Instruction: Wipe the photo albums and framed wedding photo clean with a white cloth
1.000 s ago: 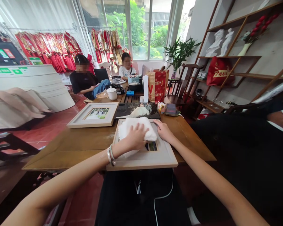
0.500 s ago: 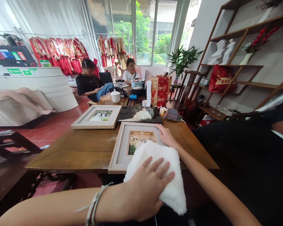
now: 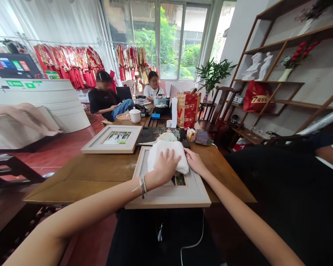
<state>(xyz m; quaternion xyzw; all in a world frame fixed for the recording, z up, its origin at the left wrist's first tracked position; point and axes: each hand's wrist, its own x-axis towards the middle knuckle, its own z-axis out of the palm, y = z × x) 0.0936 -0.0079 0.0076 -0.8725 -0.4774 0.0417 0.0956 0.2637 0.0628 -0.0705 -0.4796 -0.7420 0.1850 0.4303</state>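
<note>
My left hand (image 3: pixel 166 167) lies with fingers spread on a fluffy white cloth (image 3: pixel 157 148), pressing it over the upper part of a picture frame (image 3: pixel 166 204). The frame has a pale wooden border and a light grey mat, and its photo is mostly hidden under the cloth and hand. At the frame's upper right edge, my right hand (image 3: pixel 194 162) grips the border with curled fingers. A second framed photo (image 3: pixel 117 138) lies to the left. Behind the near frame is a dark picture panel (image 3: pixel 147 136) with a white dress on it.
Farther back on the wooden table (image 3: pixel 100 173) are a white lidded cup (image 3: pixel 134 115), a red paper bag (image 3: pixel 189 109), a small box (image 3: pixel 191 134) and a phone (image 3: pixel 204 137). Two people sit beyond. A dark-clothed person (image 3: pixel 280 192) is close on the right. A white cable (image 3: pixel 192 245) hangs below the table edge.
My left hand and the white cloth have slid forward from the frame's near edge to its upper part. The near edge of the frame is now uncovered. My right hand stays at the right border.
</note>
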